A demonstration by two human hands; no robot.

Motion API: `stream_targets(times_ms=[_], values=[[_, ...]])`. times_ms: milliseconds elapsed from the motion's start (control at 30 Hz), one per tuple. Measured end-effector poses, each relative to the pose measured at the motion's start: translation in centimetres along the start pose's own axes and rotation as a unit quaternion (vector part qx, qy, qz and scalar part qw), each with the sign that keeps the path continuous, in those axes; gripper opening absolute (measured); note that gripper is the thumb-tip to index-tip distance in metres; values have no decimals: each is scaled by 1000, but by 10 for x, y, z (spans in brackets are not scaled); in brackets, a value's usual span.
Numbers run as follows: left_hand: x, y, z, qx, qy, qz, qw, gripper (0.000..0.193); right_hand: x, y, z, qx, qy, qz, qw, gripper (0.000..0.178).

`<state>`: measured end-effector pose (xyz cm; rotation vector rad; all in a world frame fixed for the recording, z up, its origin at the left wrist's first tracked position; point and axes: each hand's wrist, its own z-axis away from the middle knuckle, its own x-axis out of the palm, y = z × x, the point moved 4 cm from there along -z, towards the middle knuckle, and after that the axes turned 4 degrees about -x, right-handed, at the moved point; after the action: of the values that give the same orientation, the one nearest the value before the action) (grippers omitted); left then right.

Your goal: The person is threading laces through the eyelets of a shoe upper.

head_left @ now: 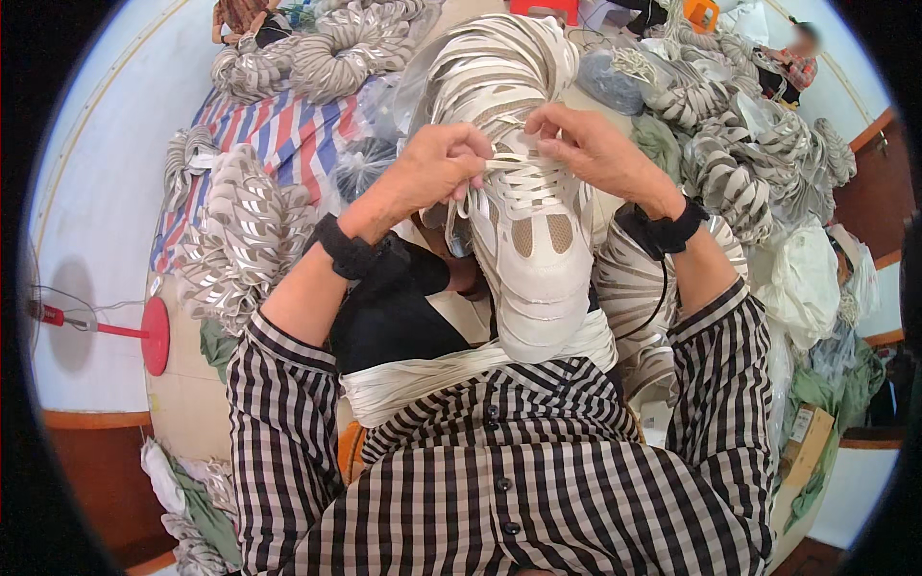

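Note:
A cream and tan shoe upper (543,245) lies toe toward me at the near end of a long stack of nested uppers (495,72). A flat white shoelace (528,182) crosses its eyelets in several rows. At the left of the lacing, my left hand (440,165) is closed in a pinch on the shoelace. Opposite it, my right hand (597,152) curls its fingers over the upper's right side; what its fingertips hold is too small to make out. Across my lap lies a bundle of white laces (471,374), beneath the nearest toes.
Bundled uppers lie at left (240,235) and right (735,173), some on a striped sheet (279,125). A red round-based stand (157,336) is at far left. White plastic bags (802,283) and a cardboard box (805,444) are at right. Another person (797,62) sits at the far right.

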<state>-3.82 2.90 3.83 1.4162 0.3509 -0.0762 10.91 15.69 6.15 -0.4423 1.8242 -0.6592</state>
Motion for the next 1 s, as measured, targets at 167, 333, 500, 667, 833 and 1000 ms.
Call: stream_targets(times_ms=[167,333,500,667,833,1000], values=[[-11,-6,-1,39,-13,-110,993,10,7,-14,6,-147,29,213,966,12],[-11,7,-2,60,1,-141,988,10,2,-5,3,-92,24,54,994,12],[-8,9,8,8,-8,-83,996,9,-21,-7,16,-6,71,-100,992,10],[6,10,7,42,-66,-67,995,12,-83,6,83,114,206,-215,948,12],[23,12,-2,89,-18,-47,995,17,-126,22,135,114,338,-325,876,20],[31,7,-11,236,111,-217,941,24,-144,30,145,118,361,-354,855,16]])
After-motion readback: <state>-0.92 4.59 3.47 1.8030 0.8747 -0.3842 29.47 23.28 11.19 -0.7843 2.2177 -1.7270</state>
